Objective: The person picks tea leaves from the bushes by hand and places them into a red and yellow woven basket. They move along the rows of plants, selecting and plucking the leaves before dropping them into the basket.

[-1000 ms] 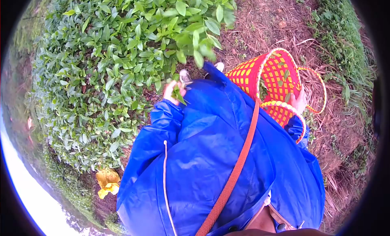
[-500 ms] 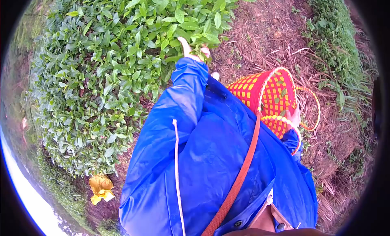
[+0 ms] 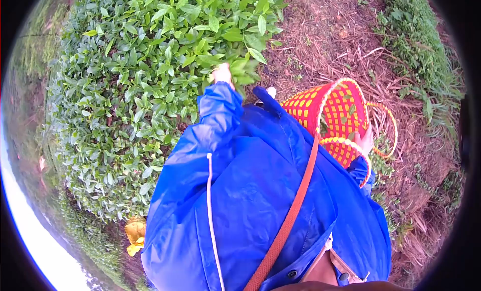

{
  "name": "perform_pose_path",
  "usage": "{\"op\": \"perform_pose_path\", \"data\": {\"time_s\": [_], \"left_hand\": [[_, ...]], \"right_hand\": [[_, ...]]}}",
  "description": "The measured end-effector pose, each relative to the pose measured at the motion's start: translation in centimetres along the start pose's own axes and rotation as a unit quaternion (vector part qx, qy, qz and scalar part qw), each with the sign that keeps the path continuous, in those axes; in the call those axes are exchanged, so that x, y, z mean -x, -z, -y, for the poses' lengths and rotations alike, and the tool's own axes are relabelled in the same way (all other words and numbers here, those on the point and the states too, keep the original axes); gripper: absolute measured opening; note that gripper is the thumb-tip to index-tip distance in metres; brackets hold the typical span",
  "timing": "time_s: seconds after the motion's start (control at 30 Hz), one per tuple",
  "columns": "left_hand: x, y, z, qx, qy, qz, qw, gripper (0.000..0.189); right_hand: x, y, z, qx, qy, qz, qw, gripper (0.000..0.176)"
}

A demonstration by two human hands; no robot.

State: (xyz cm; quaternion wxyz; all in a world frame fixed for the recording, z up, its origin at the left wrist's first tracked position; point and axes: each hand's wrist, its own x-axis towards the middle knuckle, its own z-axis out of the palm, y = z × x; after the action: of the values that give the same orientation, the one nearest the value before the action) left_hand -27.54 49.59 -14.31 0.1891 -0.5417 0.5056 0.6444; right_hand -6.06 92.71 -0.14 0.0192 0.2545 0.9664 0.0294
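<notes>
My left hand (image 3: pixel 222 73), in a blue sleeve, is at the near right side of a leafy green bush that looks like tea (image 3: pixel 150 80). Its fingers are closed on a bunch of green leaves (image 3: pixel 244 71), partly blurred. To the right, my right hand (image 3: pixel 366 139) grips the side of a red and yellow woven basket (image 3: pixel 302 106), its fingers partly hidden by the rim. The basket lies tilted with its mouth facing right, and a few green leaves (image 3: pixel 351 109) show inside it.
An orange strap (image 3: pixel 288 223) crosses my blue jacket toward the basket. Reddish ground with dry stalks (image 3: pixel 320 35) runs beside the bush. Green plants (image 3: pixel 418 55) grow along the right. A yellow object (image 3: pixel 135 232) is at the lower left.
My left hand has moved a little left and nearer to me with the leaves, its thumb no longer stretched out. My right hand stays at the basket, which has barely shifted.
</notes>
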Motion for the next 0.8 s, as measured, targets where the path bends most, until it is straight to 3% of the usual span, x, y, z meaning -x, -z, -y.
{"op": "perform_pose_path", "data": {"time_s": [0.1, 0.13, 0.4, 0.47, 0.53, 0.6, 0.63, 0.73, 0.8], "left_hand": [[0.7, 3.9, 3.8, -0.145, -0.284, -0.047, 0.947, 0.032], [1.3, 5.2, 4.6, -0.17, -0.336, -0.019, 0.926, 0.033], [6.8, 12.6, 3.1, -0.252, -0.423, -0.064, 0.868, 0.028], [7.2, 12.8, 3.2, -0.244, -0.396, -0.039, 0.884, 0.023], [14.7, 10.8, 0.2, -0.196, -0.535, 0.16, 0.806, 0.017], [17.2, 9.0, -1.2, -0.133, -0.44, 0.253, 0.851, 0.013], [17.4, 8.1, -1.8, -0.126, -0.455, 0.252, 0.845, 0.013], [18.6, 6.2, -3.1, -0.049, -0.398, 0.329, 0.855, 0.015], [19.5, 6.2, -3.9, -0.157, -0.398, 0.381, 0.82, 0.017]], "right_hand": [[-0.7, 0.7, 1.8, -0.011, 0.036, -0.006, 0.999, 0.064], [-1.0, 0.7, 2.3, -0.018, 0.059, -0.019, 0.998, 0.063], [-2.6, 1.2, 5.3, -0.012, 0.066, 0.009, 0.998, 0.065], [-2.8, 1.6, 5.7, -0.01, 0.07, 0.028, 0.997, 0.066], [-3.4, 1.8, 6.1, 0.0, 0.07, 0.022, 0.997, 0.066], [-3.6, 2.2, 6.3, 0.01, 0.076, 0.022, 0.997, 0.066], [-3.9, 2.5, 6.8, -0.004, 0.081, 0.011, 0.997, 0.063], [-4.6, 5.2, 11.7, -0.183, 0.218, -0.059, 0.957, 0.045], [-3.3, 10.2, 18.2, -0.329, 0.228, 0.115, 0.909, 0.037]]}}
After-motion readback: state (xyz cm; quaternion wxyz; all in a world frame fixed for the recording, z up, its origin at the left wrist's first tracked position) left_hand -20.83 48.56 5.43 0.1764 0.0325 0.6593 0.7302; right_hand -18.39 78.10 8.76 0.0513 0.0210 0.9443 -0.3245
